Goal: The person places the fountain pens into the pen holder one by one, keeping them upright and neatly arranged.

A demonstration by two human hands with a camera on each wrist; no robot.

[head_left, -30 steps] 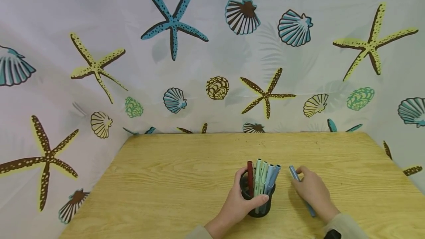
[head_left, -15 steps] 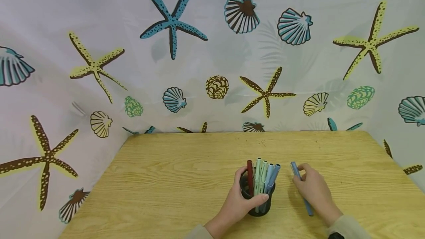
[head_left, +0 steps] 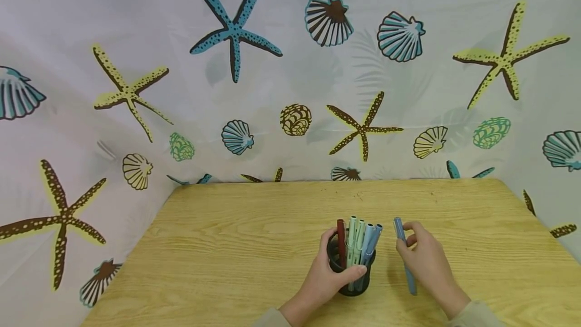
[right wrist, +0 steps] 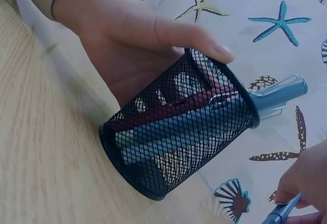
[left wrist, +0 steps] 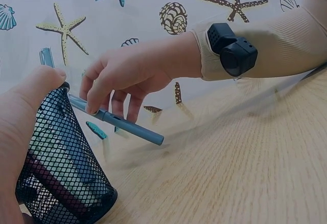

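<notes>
The left hand [head_left: 328, 276] is curled round the black mesh pen cup [head_left: 349, 272], which stands on the wooden table [head_left: 236, 251] with a dark red pen, two pale green and two blue pens upright in it. The right hand [head_left: 424, 261] pinches the upper part of a blue pen [head_left: 404, 254] between thumb and fingers, just beside the cup at its 3 o'clock. The pen's long axis runs from 12 to 6 o'clock, its lower end near the table, and the right hand is nearer it; no brand or writing is legible.
</notes>
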